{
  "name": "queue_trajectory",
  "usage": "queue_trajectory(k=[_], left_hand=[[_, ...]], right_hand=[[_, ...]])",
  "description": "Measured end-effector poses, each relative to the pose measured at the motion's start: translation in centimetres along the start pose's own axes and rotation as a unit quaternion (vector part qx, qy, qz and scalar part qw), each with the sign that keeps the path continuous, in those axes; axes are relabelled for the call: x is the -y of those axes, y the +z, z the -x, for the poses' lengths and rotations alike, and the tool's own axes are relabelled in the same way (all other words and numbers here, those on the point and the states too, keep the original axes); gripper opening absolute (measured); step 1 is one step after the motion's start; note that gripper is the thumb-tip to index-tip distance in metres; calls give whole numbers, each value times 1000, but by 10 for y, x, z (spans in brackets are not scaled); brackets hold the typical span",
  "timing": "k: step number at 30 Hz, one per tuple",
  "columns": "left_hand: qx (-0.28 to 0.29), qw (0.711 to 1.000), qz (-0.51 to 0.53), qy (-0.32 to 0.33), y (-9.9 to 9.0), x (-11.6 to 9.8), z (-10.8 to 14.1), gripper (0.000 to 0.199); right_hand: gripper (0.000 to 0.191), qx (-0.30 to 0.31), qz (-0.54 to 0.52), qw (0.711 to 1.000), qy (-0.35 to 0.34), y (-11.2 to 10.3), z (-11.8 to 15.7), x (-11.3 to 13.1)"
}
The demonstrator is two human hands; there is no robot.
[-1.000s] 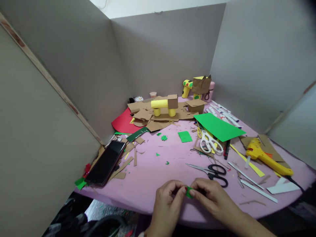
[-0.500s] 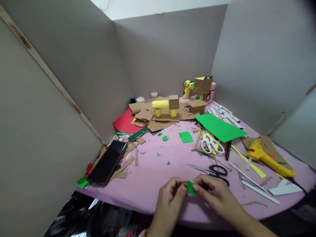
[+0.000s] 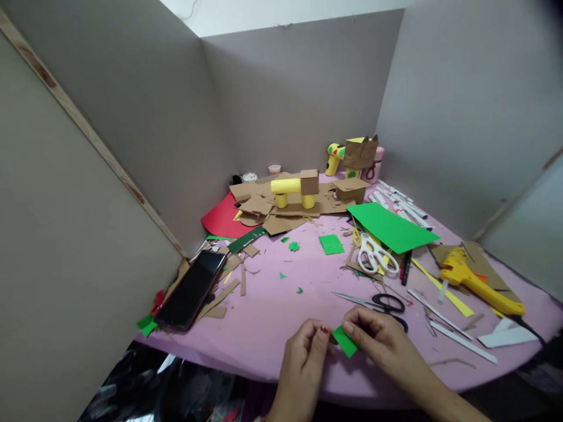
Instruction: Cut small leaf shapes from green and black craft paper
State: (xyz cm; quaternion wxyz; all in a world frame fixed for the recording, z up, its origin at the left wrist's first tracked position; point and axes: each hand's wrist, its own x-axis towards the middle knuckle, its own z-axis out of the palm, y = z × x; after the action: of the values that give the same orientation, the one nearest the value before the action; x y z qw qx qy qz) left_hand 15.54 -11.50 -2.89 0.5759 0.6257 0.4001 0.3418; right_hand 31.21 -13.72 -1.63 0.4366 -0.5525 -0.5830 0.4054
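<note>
One-handed, pinching the small green paper [image 3: 345,342] between the thumb and bent forefinger of the right hand [image 3: 379,340]. Holding it above the near edge of the pink table [image 3: 259,322], in the gap between both hands. Running with its long axis from upper left to lower right, slanting across the view. Pointing with the free lower end toward the near table edge and slightly to the right; pointing with the opposite end away, to the left. Passing under the right thumb tip along the upper right edge, then extending uncovered below and to the left of that thumb.

At the left hand [image 3: 303,354], curling the fingers inward and laying the thumb close beside the forefinger. Positioning the left fingertips just beside the left corner of the paper; touching or pinching there, impossible to tell.

Partly covering the black scissors [image 3: 387,303] with the right hand, blades directed left. Facing, farther out, a green paper flower [image 3: 294,247] and a green card [image 3: 331,244]. Including also, on the table, white scissors [image 3: 373,257] to the right, a yellow glue gun [image 3: 479,281] at far right and a phone [image 3: 192,290] at left.
</note>
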Motion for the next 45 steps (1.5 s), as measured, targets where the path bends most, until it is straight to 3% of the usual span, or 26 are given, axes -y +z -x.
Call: queue_trajectory(k=[6,13,17,19,25,33,41,43,45], left_hand=[[-35,998,-47,29,5,-1,2,28],[-28,995,-93,24,14,-3,3,29],[-75,957,-259,105,17,6,3,27],[-75,944,-292,131,15,11,3,27],[-56,984,-151,78,3,7,3,22],[-33,987,-135,85,2,7,0,24],[-75,994,-54,49,-2,16,-2,24],[-81,995,-38,47,-3,17,-4,24],[-75,993,-58,66,-6,15,-5,21]], right_hand=[[28,-23,-17,1000,-3,8,6,0],[27,-64,-81,995,5,19,10,-1],[27,-123,-88,988,8,32,12,-11],[26,-129,-92,987,10,35,12,-16],[26,-98,-80,992,-2,34,11,-14],[29,-42,-49,998,4,31,6,-9],[28,-76,-80,992,56,22,7,-21],[20,-49,-60,996,32,18,7,-19],[12,-29,14,999,-33,13,6,-16]])
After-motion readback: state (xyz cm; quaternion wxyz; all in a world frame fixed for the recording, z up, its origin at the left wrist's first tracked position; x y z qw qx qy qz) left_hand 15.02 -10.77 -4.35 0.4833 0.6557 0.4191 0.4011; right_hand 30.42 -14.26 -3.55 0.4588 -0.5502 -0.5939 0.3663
